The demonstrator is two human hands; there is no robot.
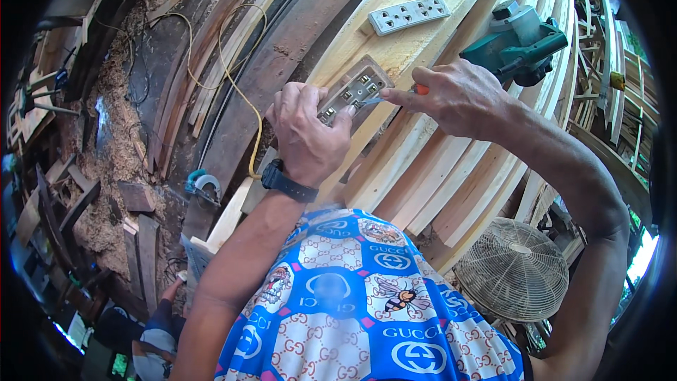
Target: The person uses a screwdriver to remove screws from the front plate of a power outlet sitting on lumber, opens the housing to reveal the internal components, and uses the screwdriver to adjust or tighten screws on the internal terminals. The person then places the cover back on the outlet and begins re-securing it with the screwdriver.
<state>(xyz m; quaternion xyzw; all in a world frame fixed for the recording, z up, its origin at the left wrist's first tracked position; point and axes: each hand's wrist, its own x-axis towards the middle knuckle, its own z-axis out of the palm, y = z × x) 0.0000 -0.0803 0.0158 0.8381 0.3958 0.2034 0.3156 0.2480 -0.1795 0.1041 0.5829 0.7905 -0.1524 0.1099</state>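
My left hand (307,130) is closed on an opened socket strip (369,77) lying on pale planks, its metal contacts exposed and its near end partly hidden by my fingers. My right hand (462,99) grips a screwdriver with an orange handle (422,89), its shaft reaching left to the contacts. A white socket panel (409,14) lies above the opened strip on the wood. A yellow cord (250,120) runs from beside my left wrist across the darker boards.
A green power planer (515,49) sits at the upper right on long planks (416,176). A mesh-guarded fan (511,268) is at the lower right. A small teal tool (201,183) lies left of me among sawdust and scraps. Another person (151,346) is at the lower left.
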